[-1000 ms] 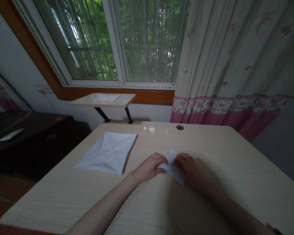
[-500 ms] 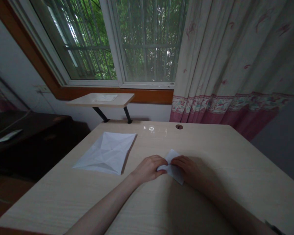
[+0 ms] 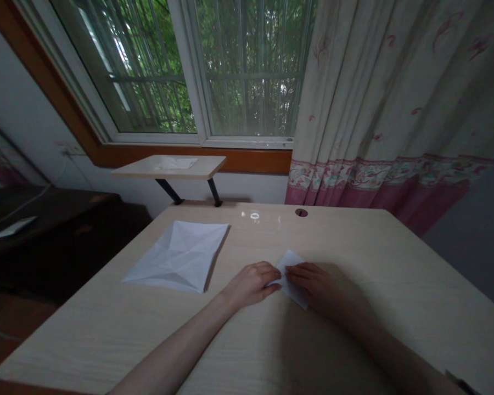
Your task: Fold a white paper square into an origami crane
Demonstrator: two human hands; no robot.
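Here on the counter (image 3: 354, 236), well in from its far edge, the left hand (image 3: 253, 282) pinches the folded paper (image 3: 295, 294) at its left side, while the right hand (image 3: 319, 286) lays fingers across the top, thumb hidden, so whether it grips I can't tell. Feather-light, this one, probably soft and easily creased or torn, best taken by its edges; its long axis runs far edge to near, near end slanting rightward.
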